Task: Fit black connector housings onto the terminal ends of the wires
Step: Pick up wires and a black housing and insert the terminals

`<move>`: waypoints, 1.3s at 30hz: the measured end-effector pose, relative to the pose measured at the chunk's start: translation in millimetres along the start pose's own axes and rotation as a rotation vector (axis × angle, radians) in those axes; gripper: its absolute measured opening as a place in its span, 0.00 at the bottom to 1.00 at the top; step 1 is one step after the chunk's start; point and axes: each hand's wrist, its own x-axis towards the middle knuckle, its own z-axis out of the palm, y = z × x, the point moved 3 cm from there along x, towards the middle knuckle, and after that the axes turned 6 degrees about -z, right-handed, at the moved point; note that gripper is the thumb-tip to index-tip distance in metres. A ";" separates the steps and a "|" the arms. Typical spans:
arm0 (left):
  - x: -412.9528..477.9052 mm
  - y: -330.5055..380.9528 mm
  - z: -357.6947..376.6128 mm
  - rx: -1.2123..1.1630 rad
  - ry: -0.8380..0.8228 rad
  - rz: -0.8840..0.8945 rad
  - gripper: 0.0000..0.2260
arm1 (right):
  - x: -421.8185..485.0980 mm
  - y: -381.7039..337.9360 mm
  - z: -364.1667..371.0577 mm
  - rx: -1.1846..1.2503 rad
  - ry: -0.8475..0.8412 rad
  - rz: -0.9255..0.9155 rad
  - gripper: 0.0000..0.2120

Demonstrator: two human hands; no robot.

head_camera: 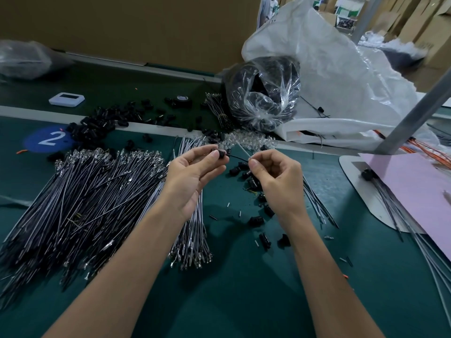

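Observation:
My left hand (192,172) pinches a small black connector housing (221,153) between thumb and fingertips, raised above the green mat. My right hand (273,176) pinches a thin black wire (238,157) whose end runs into that housing; a white wire (242,150) also sticks up from these fingers. A big heap of black wires with metal terminals (80,191) lies to the left. A grey wire bundle (192,235) lies under my left wrist. Loose black housings (256,219) are scattered beneath my right hand.
More loose housings (97,125) lie at the back left by a blue disc marked 2 (48,139). A clear bag of black parts (263,93) and a large white bag (341,76) stand behind. Pink paper (410,186) with finished wires (390,198) lies right, under a metal post (415,111).

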 end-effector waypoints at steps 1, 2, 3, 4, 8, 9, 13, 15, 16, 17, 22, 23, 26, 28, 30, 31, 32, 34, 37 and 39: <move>0.0 -0.6 -0.1 0.004 -0.006 0.005 0.12 | 0.3 -0.1 -0.5 0.006 0.002 -0.002 0.06; -0.2 -1.6 0.3 0.013 -0.016 0.011 0.12 | 0.2 0.1 -0.4 0.008 -0.002 -0.003 0.06; -0.7 -2.9 1.3 0.027 -0.028 0.016 0.12 | -0.1 0.4 0.6 0.006 -0.008 -0.002 0.06; -1.3 -4.8 2.8 0.043 -0.042 0.018 0.11 | -0.7 0.5 2.3 0.001 -0.016 -0.002 0.05; -3.6 -14.6 8.8 0.126 -0.076 0.006 0.07 | -4.1 -0.2 11.2 -0.005 -0.036 -0.017 0.03; -3.7 -15.7 9.1 0.141 -0.066 0.002 0.06 | -4.5 -0.4 12.1 -0.002 -0.031 -0.023 0.03; -3.1 -14.6 8.5 0.064 -0.023 -0.015 0.08 | -5.7 -1.7 13.3 -0.024 -0.007 -0.050 0.03; -3.3 -13.1 7.3 0.015 -0.011 -0.015 0.08 | -7.5 -2.5 15.8 0.028 -0.023 -0.027 0.04; -3.5 -12.0 6.1 -0.005 -0.002 -0.018 0.07 | -8.3 -2.9 16.6 0.061 -0.032 -0.011 0.04; -3.6 -10.8 4.6 -0.027 0.009 -0.021 0.06 | -8.8 -3.1 17.0 0.088 -0.037 0.006 0.04; -0.4 -2.2 -4.7 -0.156 0.100 0.008 0.07 | -7.0 -0.2 11.0 0.091 -0.038 0.084 0.05; 0.3 -1.2 -5.8 -0.178 0.110 0.019 0.08 | -6.4 0.2 10.3 0.053 -0.040 0.076 0.06; 1.5 0.9 -7.9 -0.208 0.130 0.051 0.07 | -5.4 -1.1 10.2 -0.071 -0.058 0.025 0.05; 2.0 1.7 -9.2 -0.230 0.144 0.066 0.07 | -5.4 -1.9 10.3 -0.115 -0.063 0.001 0.05; 2.5 1.6 -9.6 -0.245 0.147 0.074 0.07 | -5.3 -1.9 10.0 -0.143 -0.061 -0.016 0.05; 2.6 1.2 -9.5 -0.239 0.145 0.077 0.07 | -5.3 -1.9 9.8 -0.150 -0.060 -0.022 0.05; 2.6 0.8 -9.5 -0.227 0.140 0.082 0.07 | -5.3 -2.0 9.8 -0.154 -0.060 -0.027 0.05; 2.7 0.1 -9.0 -0.202 0.131 0.091 0.06 | -5.1 -2.5 9.8 -0.158 -0.055 -0.036 0.05; 2.8 -0.4 -8.2 -0.199 0.118 0.092 0.06 | -5.3 -4.0 8.9 -0.153 -0.033 -0.044 0.05; 2.9 -0.6 -8.5 -0.203 0.119 0.091 0.06 | -5.3 -4.8 8.1 -0.149 -0.018 -0.044 0.05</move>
